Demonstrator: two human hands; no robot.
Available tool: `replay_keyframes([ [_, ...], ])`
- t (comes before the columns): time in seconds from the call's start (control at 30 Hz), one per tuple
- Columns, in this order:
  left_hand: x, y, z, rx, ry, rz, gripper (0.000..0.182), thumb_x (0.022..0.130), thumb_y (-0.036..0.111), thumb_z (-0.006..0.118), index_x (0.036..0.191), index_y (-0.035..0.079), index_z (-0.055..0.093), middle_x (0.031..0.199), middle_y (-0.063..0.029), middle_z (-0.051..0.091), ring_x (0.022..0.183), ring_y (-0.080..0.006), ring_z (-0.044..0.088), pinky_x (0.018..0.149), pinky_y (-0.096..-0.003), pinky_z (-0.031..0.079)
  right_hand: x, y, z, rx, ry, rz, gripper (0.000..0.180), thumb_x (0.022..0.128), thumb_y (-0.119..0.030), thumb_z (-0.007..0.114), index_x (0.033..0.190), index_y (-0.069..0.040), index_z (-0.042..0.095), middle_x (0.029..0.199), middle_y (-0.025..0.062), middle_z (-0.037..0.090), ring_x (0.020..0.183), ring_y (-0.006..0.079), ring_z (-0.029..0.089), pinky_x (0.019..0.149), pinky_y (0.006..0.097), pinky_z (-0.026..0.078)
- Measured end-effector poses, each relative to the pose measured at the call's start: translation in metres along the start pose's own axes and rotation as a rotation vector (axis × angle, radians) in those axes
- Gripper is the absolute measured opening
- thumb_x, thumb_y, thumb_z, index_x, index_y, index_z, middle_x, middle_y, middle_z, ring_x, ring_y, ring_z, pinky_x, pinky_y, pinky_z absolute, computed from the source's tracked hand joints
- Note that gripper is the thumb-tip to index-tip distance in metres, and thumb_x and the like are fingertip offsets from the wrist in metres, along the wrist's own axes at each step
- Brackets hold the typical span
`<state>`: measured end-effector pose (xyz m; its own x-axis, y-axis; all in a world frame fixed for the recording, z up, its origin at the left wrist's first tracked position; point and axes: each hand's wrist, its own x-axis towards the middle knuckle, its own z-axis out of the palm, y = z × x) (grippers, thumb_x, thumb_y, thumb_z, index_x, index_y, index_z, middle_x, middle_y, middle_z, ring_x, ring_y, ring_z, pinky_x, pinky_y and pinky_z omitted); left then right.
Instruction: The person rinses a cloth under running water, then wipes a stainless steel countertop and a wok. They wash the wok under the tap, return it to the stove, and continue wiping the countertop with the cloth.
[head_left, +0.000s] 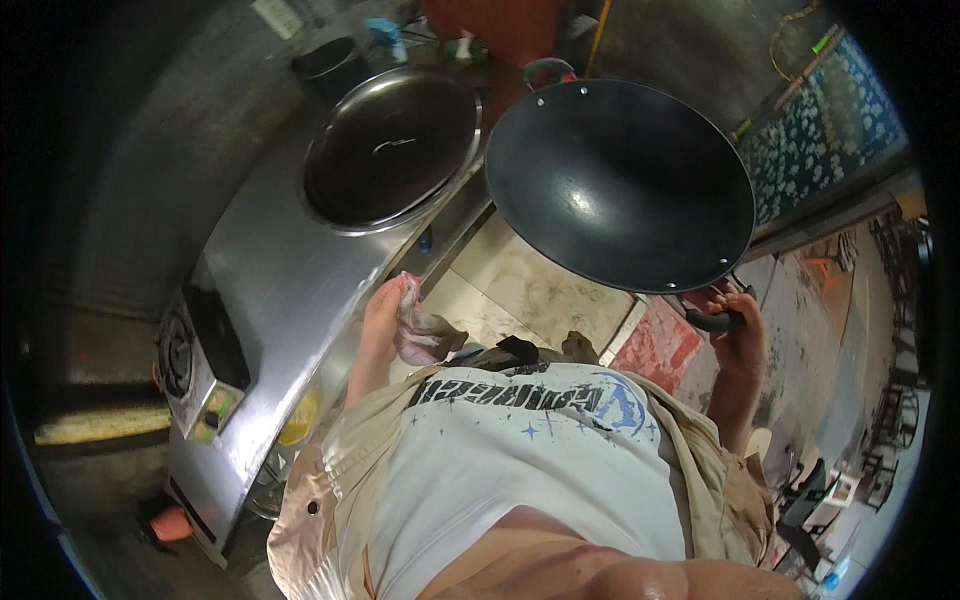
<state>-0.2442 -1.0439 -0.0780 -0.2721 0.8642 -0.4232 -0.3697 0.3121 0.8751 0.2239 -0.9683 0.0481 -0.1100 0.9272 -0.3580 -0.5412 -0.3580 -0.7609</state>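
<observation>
A large black wok (619, 184) with riveted loop handles hangs in front of me, to the right of a steel counter. My right hand (735, 326) grips its near black handle (712, 321), while the far handle (547, 71) is free. In my left hand (382, 311) is a crumpled, damp-looking cloth (424, 330), held beside the counter's front edge and apart from the wok.
On the stainless steel counter (292, 262) sit a large round dark lid or pan (394, 150) and a portable gas stove (184, 360). A black bucket (330, 64) stands behind. Tiled floor (525, 281) lies below, with chairs (889, 420) far right.
</observation>
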Motion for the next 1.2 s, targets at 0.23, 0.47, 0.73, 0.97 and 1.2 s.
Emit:
replay_keyframes([
  [0.23, 0.086, -0.006, 0.072, 0.073, -0.272, -0.045, 0.028, 0.099, 0.026, 0.048, 0.107, 0.002, 0.060, 0.086, -0.0023, 0.063, 0.073, -0.0097, 0.059, 0.064, -0.0244, 0.048, 0.040, 0.019, -0.052, 0.048, 0.183, -0.102, 0.013, 0.084, -0.007, 0.054, 0.084, 0.005, 0.061, 0.080, 0.0114, 0.065, 0.071, 0.0173, 0.062, 0.073, 0.0272, 0.051],
  [0.47, 0.175, -0.024, 0.174, -0.087, -0.461, -0.184, 0.022, 0.099, 0.024, 0.051, 0.100, 0.005, 0.061, 0.085, -0.0007, 0.064, 0.073, -0.0083, 0.059, 0.068, -0.0237, 0.050, 0.106, 0.005, -0.099, 0.196, 0.347, -0.037, 0.007, 0.084, -0.003, 0.054, 0.086, 0.002, 0.058, 0.079, 0.0109, 0.064, 0.073, 0.0204, 0.062, 0.081, 0.0391, 0.052],
  [0.73, 0.250, -0.019, 0.234, -0.129, -0.275, -0.142, 0.022, 0.099, 0.023, 0.051, 0.104, 0.004, 0.061, 0.090, -0.0020, 0.065, 0.078, -0.0093, 0.062, 0.070, -0.0249, 0.052, 0.198, -0.038, -0.133, 0.132, 0.640, -0.002, 0.004, 0.085, -0.008, 0.058, 0.083, -0.005, 0.060, 0.078, 0.0111, 0.066, 0.064, 0.0216, 0.066, 0.044, 0.0242, 0.050],
  [0.97, 0.296, 0.002, 0.319, -0.043, -0.070, -0.032, 0.019, 0.097, 0.021, 0.054, 0.101, 0.004, 0.061, 0.091, 0.0001, 0.063, 0.082, -0.0066, 0.057, 0.074, -0.0223, 0.047, 0.310, -0.084, -0.191, -0.003, 0.435, -0.007, 0.011, 0.085, -0.009, 0.057, 0.080, -0.001, 0.061, 0.077, 0.0126, 0.067, 0.066, 0.0213, 0.067, 0.051, 0.0232, 0.052],
  [1.2, 0.328, 0.031, 0.402, -0.198, -0.045, 0.053, 0.023, 0.097, 0.027, 0.055, 0.103, 0.005, 0.060, 0.088, -0.0034, 0.064, 0.077, -0.0109, 0.062, 0.072, -0.0257, 0.051, 0.403, -0.150, -0.202, -0.142, 0.351, 0.056, 0.014, 0.085, -0.004, 0.055, 0.076, 0.003, 0.062, 0.075, 0.0134, 0.067, 0.065, 0.0192, 0.066, 0.061, 0.0238, 0.054],
])
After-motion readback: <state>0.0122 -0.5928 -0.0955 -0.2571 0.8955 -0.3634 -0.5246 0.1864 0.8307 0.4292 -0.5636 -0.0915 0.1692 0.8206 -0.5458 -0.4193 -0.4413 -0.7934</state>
